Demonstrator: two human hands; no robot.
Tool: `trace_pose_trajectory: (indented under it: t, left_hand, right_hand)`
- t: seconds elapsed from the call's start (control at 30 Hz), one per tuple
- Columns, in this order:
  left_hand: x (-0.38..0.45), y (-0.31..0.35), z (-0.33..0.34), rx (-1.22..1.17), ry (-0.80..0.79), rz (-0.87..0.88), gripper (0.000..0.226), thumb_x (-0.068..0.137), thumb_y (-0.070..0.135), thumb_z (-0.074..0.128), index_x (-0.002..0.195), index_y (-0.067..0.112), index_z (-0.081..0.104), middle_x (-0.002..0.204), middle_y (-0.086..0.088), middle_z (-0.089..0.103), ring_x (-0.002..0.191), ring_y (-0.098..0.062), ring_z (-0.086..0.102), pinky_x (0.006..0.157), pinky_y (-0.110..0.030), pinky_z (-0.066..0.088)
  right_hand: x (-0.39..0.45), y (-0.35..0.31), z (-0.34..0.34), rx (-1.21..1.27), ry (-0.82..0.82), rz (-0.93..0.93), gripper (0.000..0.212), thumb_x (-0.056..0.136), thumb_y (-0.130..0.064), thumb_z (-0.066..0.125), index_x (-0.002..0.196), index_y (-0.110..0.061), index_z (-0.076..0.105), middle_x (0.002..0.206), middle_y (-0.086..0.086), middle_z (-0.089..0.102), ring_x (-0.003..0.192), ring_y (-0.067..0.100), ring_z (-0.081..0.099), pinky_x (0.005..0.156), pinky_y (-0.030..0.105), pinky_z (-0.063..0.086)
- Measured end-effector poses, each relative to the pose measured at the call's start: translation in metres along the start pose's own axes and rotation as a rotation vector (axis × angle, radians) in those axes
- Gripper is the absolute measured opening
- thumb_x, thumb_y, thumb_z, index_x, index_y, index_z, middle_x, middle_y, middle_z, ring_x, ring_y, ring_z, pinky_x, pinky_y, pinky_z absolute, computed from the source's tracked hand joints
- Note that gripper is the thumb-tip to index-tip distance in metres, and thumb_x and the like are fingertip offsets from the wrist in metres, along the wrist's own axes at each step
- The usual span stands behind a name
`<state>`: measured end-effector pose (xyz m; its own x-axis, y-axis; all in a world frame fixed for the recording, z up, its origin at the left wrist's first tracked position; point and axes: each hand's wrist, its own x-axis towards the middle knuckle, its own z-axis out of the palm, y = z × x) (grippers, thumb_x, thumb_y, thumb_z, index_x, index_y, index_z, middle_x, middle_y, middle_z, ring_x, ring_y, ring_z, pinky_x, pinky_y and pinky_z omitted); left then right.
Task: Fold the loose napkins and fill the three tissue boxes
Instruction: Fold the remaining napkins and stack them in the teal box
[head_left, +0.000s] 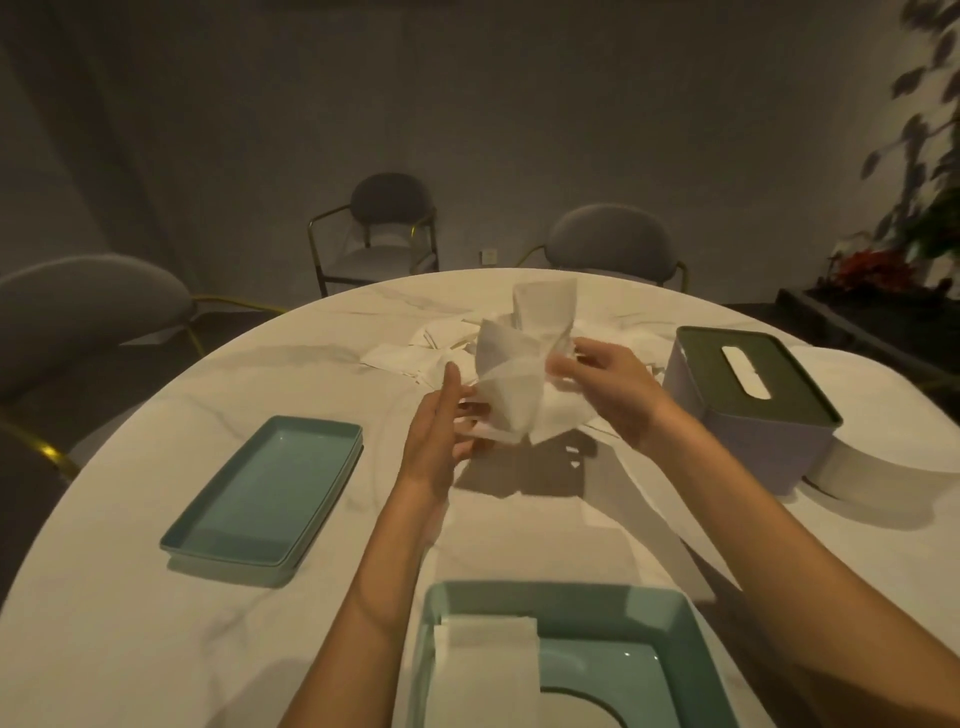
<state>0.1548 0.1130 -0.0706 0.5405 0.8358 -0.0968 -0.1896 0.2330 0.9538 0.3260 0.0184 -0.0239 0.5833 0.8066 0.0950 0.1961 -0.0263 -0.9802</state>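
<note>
Marble-patterned white stone makes up the round tabletop (130, 597), veined faintly in grey and lit warmly in a dim room. Grey upholstered chairs (613, 241) with curved backs and thin brass-coloured frames stand around its far side, against a plain dark wall; a leafy plant (919, 156) hangs in at the right.

Both hands are raised above the middle of the tabletop with one crumpled white napkin (511, 384) between them. The left hand (441, 431) has its fingers straight and pressed flat against the napkin's left edge, an open grip. The right hand (608, 384) pinches the napkin's upper right corner between thumb and fingers. Just behind lies a loose pile of napkins (415, 358), thin, soft and creased.

Nearest the camera sits an open teal tissue box (675, 618), smooth plastic with a rectangular rim, holding a folded napkin (488, 654) flat against its left side. To the left, well apart, lies a shallow teal lid (270, 493), rectangular, hollow side up. To the right stands a closed lilac tissue box (748, 447) with a dark green lid (779, 379) and a white slot, close to the right forearm.
</note>
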Motion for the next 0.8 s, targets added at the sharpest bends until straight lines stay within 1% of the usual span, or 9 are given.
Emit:
trace_pose_trajectory:
  t: [0.07, 0.17, 0.3, 0.37, 0.43, 0.5, 0.57, 0.67, 0.8]
  left_hand:
    - [-0.003, 0.000, 0.002, 0.018, -0.020, -0.042, 0.074, 0.080, 0.082, 0.042, 0.111, 0.021, 0.070, 0.095, 0.001, 0.079, 0.095, -0.020, 0.074, 0.076, -0.033, 0.056]
    - [0.001, -0.002, -0.003, 0.021, 0.104, 0.013, 0.075, 0.081, 0.083, 0.041, 0.118, 0.023, 0.068, 0.109, -0.001, 0.074, 0.103, -0.023, 0.069, 0.076, -0.033, 0.053]
    - [0.000, 0.008, -0.010, 0.079, 0.124, 0.015, 0.064, 0.093, 0.075, 0.037, 0.104, 0.020, 0.068, 0.101, -0.002, 0.074, 0.098, -0.024, 0.069, 0.084, -0.034, 0.053]
    - [-0.003, 0.009, -0.012, 0.115, 0.012, 0.050, 0.057, 0.088, 0.077, 0.045, 0.106, 0.028, 0.067, 0.095, 0.009, 0.078, 0.096, -0.014, 0.073, 0.082, -0.029, 0.056]
    - [-0.002, 0.005, -0.012, 0.193, -0.077, 0.096, 0.067, 0.071, 0.082, 0.069, 0.110, 0.028, 0.069, 0.103, 0.009, 0.078, 0.101, -0.015, 0.073, 0.087, -0.033, 0.059]
    - [-0.002, 0.000, -0.010, 0.282, -0.091, 0.119, 0.059, 0.066, 0.065, 0.086, 0.109, 0.028, 0.071, 0.104, 0.006, 0.077, 0.102, -0.018, 0.072, 0.091, -0.042, 0.059]
    - [-0.002, -0.003, -0.008, 0.356, -0.051, 0.162, 0.034, 0.077, 0.041, 0.090, 0.101, 0.031, 0.069, 0.095, 0.013, 0.076, 0.093, -0.008, 0.072, 0.089, -0.039, 0.058]
    - [-0.003, -0.004, -0.007, 0.397, -0.062, 0.259, 0.029, 0.079, 0.025, 0.090, 0.097, 0.017, 0.069, 0.092, 0.003, 0.076, 0.092, -0.018, 0.073, 0.087, -0.044, 0.058]
    - [-0.002, -0.007, -0.013, 0.409, -0.055, 0.306, 0.034, 0.078, 0.026, 0.091, 0.096, 0.010, 0.067, 0.092, -0.006, 0.073, 0.090, -0.029, 0.070, 0.079, -0.047, 0.057]
  right_hand:
    - [-0.011, -0.002, 0.005, 0.067, -0.150, 0.078, 0.017, 0.095, -0.015, 0.069, 0.110, -0.014, 0.076, 0.112, 0.010, 0.075, 0.094, 0.020, 0.069, 0.078, 0.027, 0.056]
    - [-0.017, -0.005, 0.008, 0.102, -0.197, 0.067, 0.021, 0.095, -0.017, 0.068, 0.115, -0.015, 0.075, 0.114, 0.007, 0.075, 0.105, 0.027, 0.071, 0.091, 0.038, 0.057]
    - [-0.017, -0.012, 0.002, 0.175, -0.200, 0.093, 0.021, 0.094, -0.018, 0.069, 0.114, -0.024, 0.072, 0.106, -0.003, 0.078, 0.093, 0.021, 0.075, 0.073, 0.031, 0.062]
    - [-0.017, -0.011, -0.001, 0.166, -0.237, 0.133, 0.021, 0.095, -0.017, 0.068, 0.112, -0.029, 0.071, 0.108, -0.004, 0.078, 0.094, 0.021, 0.075, 0.075, 0.030, 0.062]
    - [-0.016, -0.006, -0.003, 0.162, -0.274, 0.172, 0.023, 0.096, -0.017, 0.067, 0.116, -0.029, 0.071, 0.117, -0.001, 0.075, 0.104, 0.023, 0.073, 0.085, 0.036, 0.061]
    - [-0.014, -0.003, -0.005, 0.150, -0.315, 0.237, 0.022, 0.095, -0.028, 0.067, 0.117, -0.031, 0.070, 0.125, 0.000, 0.071, 0.116, 0.025, 0.067, 0.098, 0.043, 0.056]
    - [-0.014, -0.003, -0.004, 0.148, -0.356, 0.332, 0.030, 0.084, -0.051, 0.068, 0.112, -0.039, 0.066, 0.126, -0.005, 0.063, 0.123, 0.025, 0.056, 0.104, 0.046, 0.051]
    - [-0.014, -0.001, -0.004, 0.133, -0.344, 0.389, 0.043, 0.077, -0.063, 0.065, 0.110, -0.035, 0.063, 0.125, 0.000, 0.063, 0.119, 0.027, 0.059, 0.094, 0.042, 0.054]
    - [-0.015, 0.008, -0.007, 0.014, -0.193, 0.250, 0.030, 0.094, -0.041, 0.067, 0.112, -0.017, 0.071, 0.117, 0.010, 0.073, 0.096, 0.023, 0.071, 0.078, 0.034, 0.059]
